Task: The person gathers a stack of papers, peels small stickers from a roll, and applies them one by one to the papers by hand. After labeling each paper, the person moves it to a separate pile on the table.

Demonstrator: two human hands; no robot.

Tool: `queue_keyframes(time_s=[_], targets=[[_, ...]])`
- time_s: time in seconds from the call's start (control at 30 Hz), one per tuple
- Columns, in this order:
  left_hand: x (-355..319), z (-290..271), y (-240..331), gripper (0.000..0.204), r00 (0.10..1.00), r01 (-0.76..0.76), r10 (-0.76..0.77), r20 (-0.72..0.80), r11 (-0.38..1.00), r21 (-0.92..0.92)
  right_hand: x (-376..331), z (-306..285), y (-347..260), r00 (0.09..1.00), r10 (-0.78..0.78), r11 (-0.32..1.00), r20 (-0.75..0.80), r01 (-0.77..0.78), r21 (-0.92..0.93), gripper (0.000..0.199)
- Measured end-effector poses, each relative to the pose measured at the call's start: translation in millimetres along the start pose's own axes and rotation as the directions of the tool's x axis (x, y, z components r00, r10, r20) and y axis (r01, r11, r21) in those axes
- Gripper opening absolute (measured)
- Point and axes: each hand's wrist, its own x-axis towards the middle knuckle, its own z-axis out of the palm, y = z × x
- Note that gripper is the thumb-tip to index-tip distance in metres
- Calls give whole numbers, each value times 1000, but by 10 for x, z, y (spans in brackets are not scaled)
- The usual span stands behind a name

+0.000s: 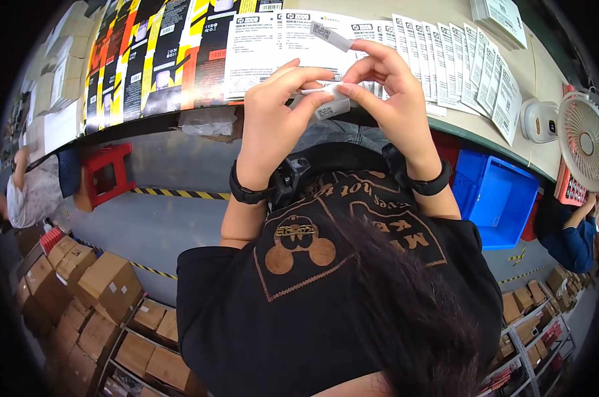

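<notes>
Both my hands meet over the table's near edge around a small strip of silvery-white labels (332, 109) printed with square codes. My left hand (273, 112) is closed, its thumb and fingers pinching the strip's left side. The thumb and a finger of my right hand (395, 89) pinch the strip's upper right edge. Another label (331, 36) sticks out from a raised fingertip of the right hand, above the printed sheets. Beneath and beyond the hands lie white printed sheets (253, 56). Overlapping white printed cards (445, 63) fan out to the right.
Black, yellow and orange printed packaging sheets (157, 59) cover the table's left. A card stack (501, 23), a white rounded device (541, 121) and a fan (585, 142) stand at right. Below are a blue bin (494, 198) and a red stool (107, 175). People sit at both sides.
</notes>
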Motion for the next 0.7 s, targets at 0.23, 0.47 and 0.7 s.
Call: queue_keyframes(time_s=[0.23, 0.47, 0.7], targets=[[54, -60, -44, 11, 999, -33, 30, 30, 991, 128, 95, -85, -13, 998, 45, 999, -46, -44, 31, 48], [86, -191, -121, 16, 989, -98, 77, 127, 980, 171, 419, -168, -459, 899, 350, 936, -264, -325, 133, 69], [54, -79, -298, 17, 923, -133, 87, 375, 986, 99, 496, -88, 530, 961, 148, 984, -234, -120, 131, 52]])
